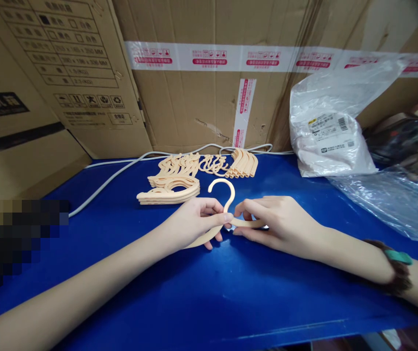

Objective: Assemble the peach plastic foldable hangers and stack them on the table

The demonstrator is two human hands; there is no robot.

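Note:
A cream plastic clothes hanger [227, 191] is held between both hands over the blue table, its hook pointing up. My left hand [197, 219] grips it just below the hook, thumb in front, while one hanger arm slopes down to the left under that hand. With fingers closed around the other arm near the centre joint, my right hand [278, 222] holds the right side. Behind the hands lie a stack of folded hanger pieces [168, 195], a row of hooks [214, 165] and a bunch of curved arm pieces [243, 163].
Large cardboard boxes [201, 102] wall the back and left of the blue table [179, 302]. A white cable [113, 174] runs along the rear. At the right stand a white plastic bag [329, 131] with a label and a clear plastic sheet [395, 200].

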